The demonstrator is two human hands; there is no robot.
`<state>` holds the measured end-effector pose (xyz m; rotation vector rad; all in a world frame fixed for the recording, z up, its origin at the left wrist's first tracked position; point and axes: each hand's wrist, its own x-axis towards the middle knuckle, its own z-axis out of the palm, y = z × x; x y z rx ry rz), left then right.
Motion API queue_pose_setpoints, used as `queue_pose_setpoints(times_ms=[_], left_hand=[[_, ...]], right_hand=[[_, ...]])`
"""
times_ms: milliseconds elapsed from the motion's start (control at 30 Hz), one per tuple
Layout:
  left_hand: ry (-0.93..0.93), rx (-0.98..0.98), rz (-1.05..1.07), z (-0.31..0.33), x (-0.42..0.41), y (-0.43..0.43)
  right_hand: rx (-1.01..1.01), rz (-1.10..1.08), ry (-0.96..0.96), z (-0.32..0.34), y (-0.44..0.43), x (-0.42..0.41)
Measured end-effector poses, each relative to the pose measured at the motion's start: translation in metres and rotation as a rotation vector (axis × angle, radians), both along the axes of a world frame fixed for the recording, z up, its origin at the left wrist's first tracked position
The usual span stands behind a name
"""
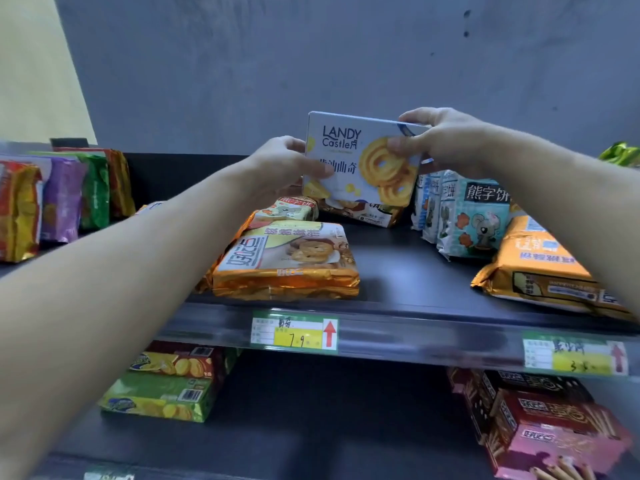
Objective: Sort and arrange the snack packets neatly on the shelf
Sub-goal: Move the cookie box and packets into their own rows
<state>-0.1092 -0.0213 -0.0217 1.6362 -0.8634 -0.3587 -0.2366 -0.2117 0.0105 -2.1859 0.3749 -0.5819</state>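
A white Landy Castle cookie box stands upright at the back of the top shelf, above a flat packet. My left hand grips its left edge, thumb on the front. My right hand grips its top right corner. In front of the box lies an orange-gold biscuit packet on top of another. Several teal mouse-print packets stand to the right, beside a flat orange packet.
Red, purple and green packets stand at the shelf's left end. The shelf's front rail carries price tags. On the lower shelf lie green and red chip packets at left and red and pink stick-biscuit boxes at right. A grey wall rises behind.
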Motion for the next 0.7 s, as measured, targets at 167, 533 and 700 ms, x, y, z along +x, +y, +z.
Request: queue_pose_setpoints(times_ms=[167, 533, 700], left_hand=[[0.011, 0.008, -0.084, 0.005, 0.012, -0.003], [-0.103, 0.036, -0.107, 0.026, 0.039, -0.038], [-0.195, 0.115, -0.032, 0.021, 0.056, -0.054]], right_hand=[[-0.005, -0.049, -0.002, 0.006, 0.009, 0.0], [-0.13, -0.37, -0.159, 0.032, 0.009, 0.003], [-0.147, -0.47, -0.187, 0.031, 0.008, -0.004]])
